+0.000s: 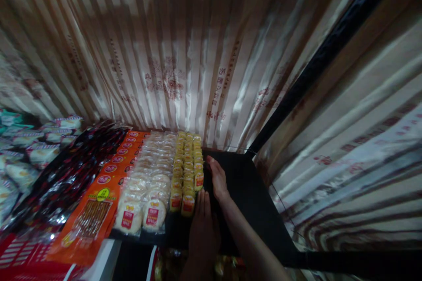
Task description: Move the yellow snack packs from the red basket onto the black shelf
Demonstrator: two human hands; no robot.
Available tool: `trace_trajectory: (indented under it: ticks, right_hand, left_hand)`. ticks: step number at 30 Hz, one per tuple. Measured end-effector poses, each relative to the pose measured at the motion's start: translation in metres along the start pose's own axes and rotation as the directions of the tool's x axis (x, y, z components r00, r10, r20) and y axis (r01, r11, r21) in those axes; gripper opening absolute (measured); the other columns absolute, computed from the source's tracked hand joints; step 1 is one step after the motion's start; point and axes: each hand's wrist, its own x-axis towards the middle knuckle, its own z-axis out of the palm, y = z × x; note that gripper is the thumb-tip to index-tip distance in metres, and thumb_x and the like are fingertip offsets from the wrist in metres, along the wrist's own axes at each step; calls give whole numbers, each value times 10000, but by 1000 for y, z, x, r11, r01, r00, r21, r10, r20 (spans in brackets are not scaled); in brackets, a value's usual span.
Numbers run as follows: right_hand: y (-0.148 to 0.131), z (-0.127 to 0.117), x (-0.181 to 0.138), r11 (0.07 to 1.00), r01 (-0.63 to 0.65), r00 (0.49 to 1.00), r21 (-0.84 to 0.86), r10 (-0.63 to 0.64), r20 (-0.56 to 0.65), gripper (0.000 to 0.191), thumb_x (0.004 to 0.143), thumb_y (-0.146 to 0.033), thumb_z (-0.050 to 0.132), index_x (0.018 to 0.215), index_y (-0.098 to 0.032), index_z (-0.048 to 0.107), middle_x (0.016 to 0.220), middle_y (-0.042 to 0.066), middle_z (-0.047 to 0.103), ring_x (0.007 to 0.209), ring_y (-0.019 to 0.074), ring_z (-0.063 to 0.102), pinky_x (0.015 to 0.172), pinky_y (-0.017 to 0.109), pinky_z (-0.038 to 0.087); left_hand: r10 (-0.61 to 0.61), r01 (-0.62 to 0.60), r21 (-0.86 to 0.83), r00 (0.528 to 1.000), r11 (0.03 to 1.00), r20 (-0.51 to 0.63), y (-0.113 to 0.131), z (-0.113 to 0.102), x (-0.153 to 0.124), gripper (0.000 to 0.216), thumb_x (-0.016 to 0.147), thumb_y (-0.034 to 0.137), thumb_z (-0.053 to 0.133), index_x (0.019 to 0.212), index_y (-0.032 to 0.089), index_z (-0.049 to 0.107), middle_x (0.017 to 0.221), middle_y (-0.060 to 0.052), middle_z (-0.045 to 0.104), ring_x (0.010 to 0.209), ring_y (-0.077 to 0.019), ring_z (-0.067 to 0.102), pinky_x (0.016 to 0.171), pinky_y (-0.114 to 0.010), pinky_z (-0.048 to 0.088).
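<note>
Small yellow snack packets (187, 164) stand in three close rows on a black shelf (250, 206). My left hand (203, 221) is at the front of the right-hand row, its fingers stretched out and its fingertips at the front packet. My right hand (218, 178) lies along the right side of the same row, flat, with the fingers straight and pointing away from me. Neither hand is wrapped round anything. Left of the yellow packets stand two rows of clear packets with round white crackers (154, 213).
Further left lie orange snack bags (95, 217), dark shiny packets (75, 162) and white bags (42, 153). A red basket (23, 254) is at the lower left. Behind hangs a pleated printed curtain (165, 52). A black post (306, 70) rises at the shelf's back right corner.
</note>
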Motion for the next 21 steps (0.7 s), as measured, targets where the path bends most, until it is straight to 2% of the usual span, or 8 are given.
trace_trajectory:
  ticks: [6, 11, 16, 21]
  right_hand:
    - [6, -23, -39, 983, -23, 994, -180, 41, 97, 449, 564, -401, 749, 966, -215, 675, 1045, 63, 685, 991, 234, 604, 922, 398, 459]
    - [12, -22, -41, 927, 74, 980, -368, 2, 201, 450, 570, -318, 725, 1007, -230, 658, 986, 44, 682, 932, 237, 612, 826, 385, 496]
    - [8, -14, -42, 865, 135, 985, -484, -66, 157, 355, 621, -325, 680, 970, -265, 672, 939, 19, 685, 856, 223, 628, 825, 361, 471]
    - [8, -13, -41, 777, 193, 974, -599, -77, 213, 352, 675, -376, 636, 1006, -258, 655, 923, 25, 676, 837, 219, 622, 785, 348, 463]
  left_hand:
    - [48, -49, -17, 998, 999, -32, 0, -2, 1, 527, 863, 93, 308, 1389, 63, 285, 1437, -173, 338, 1358, -231, 256, 1075, -443, 363]
    - [77, -78, -7, 996, 997, -39, -2, -1, 0, 533, 865, 83, 294, 1397, 64, 265, 1435, -181, 337, 1361, -234, 239, 1079, -445, 361]
    - [72, -72, -5, 997, 997, -12, -4, -2, -1, 500, 843, 74, 304, 1336, 26, 367, 1407, -204, 378, 1343, -241, 288, 1079, -433, 358]
    - [73, -73, -11, 997, 997, -33, -4, 0, -1, 494, 845, 71, 293, 1330, 18, 368, 1387, -211, 405, 1337, -245, 302, 1079, -431, 354]
